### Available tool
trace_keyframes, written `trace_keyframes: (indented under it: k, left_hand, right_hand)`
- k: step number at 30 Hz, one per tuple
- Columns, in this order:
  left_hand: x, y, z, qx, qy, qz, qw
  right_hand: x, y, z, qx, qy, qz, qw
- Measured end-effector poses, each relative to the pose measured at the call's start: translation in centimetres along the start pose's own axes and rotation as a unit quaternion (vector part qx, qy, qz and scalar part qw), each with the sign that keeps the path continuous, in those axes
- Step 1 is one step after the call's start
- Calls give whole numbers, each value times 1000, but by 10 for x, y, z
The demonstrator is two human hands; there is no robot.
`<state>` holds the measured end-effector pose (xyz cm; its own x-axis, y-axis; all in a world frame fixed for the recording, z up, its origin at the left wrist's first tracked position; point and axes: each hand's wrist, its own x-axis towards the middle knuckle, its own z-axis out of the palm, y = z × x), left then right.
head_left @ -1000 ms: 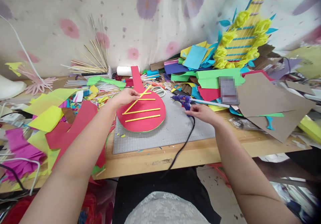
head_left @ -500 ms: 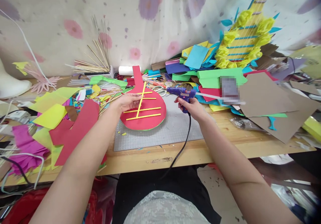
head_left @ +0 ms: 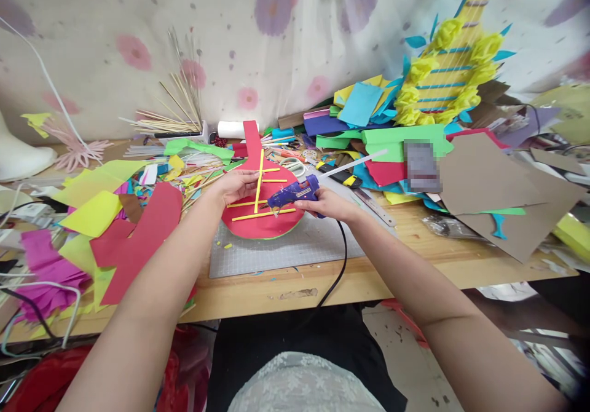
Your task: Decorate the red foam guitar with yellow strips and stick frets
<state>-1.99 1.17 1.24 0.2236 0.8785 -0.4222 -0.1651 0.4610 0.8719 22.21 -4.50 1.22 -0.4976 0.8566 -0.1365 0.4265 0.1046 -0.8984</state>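
Note:
My left hand (head_left: 241, 186) pinches a thin yellow paper strip (head_left: 259, 184) near its upper half, holding it upright over a red lute-shaped cutout (head_left: 286, 224). Several other yellow strips lie crosswise on the cutout's round body. A blue-purple hot glue gun (head_left: 293, 193) is gripped in my right hand (head_left: 326, 204). Its nozzle is by the lower end of the held strip; whether the two touch, I cannot tell. A white glue stick (head_left: 354, 162) sticks out of the gun's back, and its black cord hangs down over the table edge. Under the cutout is a grey cutting mat (head_left: 249, 263).
Right of the mat's middle lie a yellow-black utility knife (head_left: 343, 177) and a metal ruler (head_left: 374, 207). Scissors (head_left: 296, 166) rest behind the cutout. Red sheets (head_left: 150, 233) and paper scraps cover the left; brown cardboard (head_left: 502, 197) and a yellow flowered paper guitar (head_left: 442, 80) are at right.
My right hand has brought the glue gun left and down over the cutout, uncovering the knife and ruler. The strip in my left hand has turned more upright.

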Motion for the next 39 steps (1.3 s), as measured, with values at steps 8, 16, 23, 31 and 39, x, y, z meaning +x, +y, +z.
trace_keyframes:
  k: [8,16,23,31,39]
  left_hand:
    - [0,2,1,-8,1,-3,1000]
    - [0,1,0,1,2,-4,1000]
    - [-5,5,4,10,1,-14,1000]
    - [-7,5,6,4,1,-12,1000]
    - [-10,6,8,3,-14,-22,1000]
  right_hand:
    - [6,4,3,-16,2,8,1000]
    - [8,1,2,-33,20,12,999]
    - [9,-2,0,-31,38,20,999]
    - [15,8,-5,-18,56,23,998]
    - [16,7,-6,-10,88,33,995]
